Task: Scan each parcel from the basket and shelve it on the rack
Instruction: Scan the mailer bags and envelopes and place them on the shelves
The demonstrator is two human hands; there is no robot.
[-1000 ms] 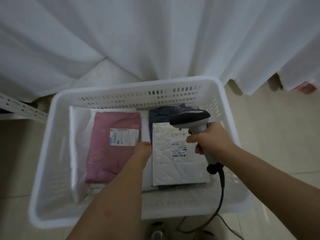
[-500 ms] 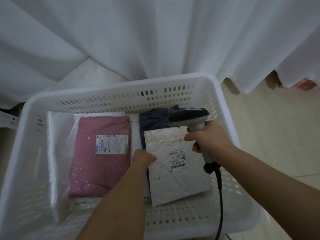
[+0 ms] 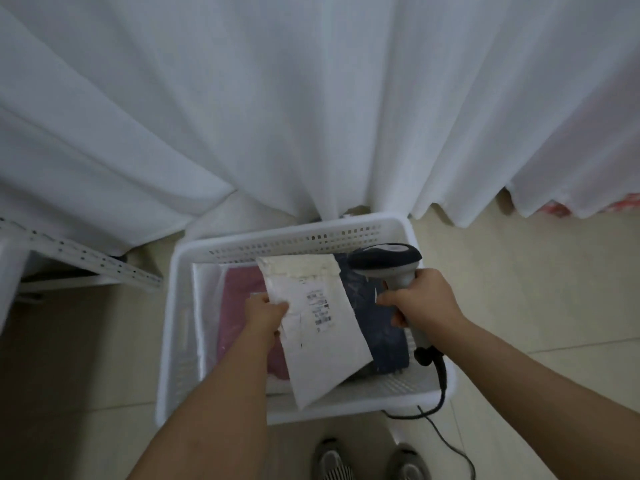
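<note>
- The step in hand looks like the scan: the left hand [image 3: 265,315] holds the white padded parcel [image 3: 313,327] tilted up above the basket [image 3: 180,306], label side toward the camera, while the right hand [image 3: 420,301] grips the scanner [image 3: 386,259].
- To do it well, I would turn the parcel so the barcode label [image 3: 320,310] faces the scanner's dark head squarely, hold both steady, and keep the cable [image 3: 441,386] free of the basket rim.
- The left fingers are clamped on the parcel's left edge, just beside the label and not covering it; most of the parcel juts right and down from them.
- The right fingers are wrapped shut round the scanner handle, apart from the parcel.
- A pink parcel [image 3: 242,292] and a dark blue parcel [image 3: 377,327] lie in the basket.
- The rack [image 3: 90,261] stands to the left.
</note>
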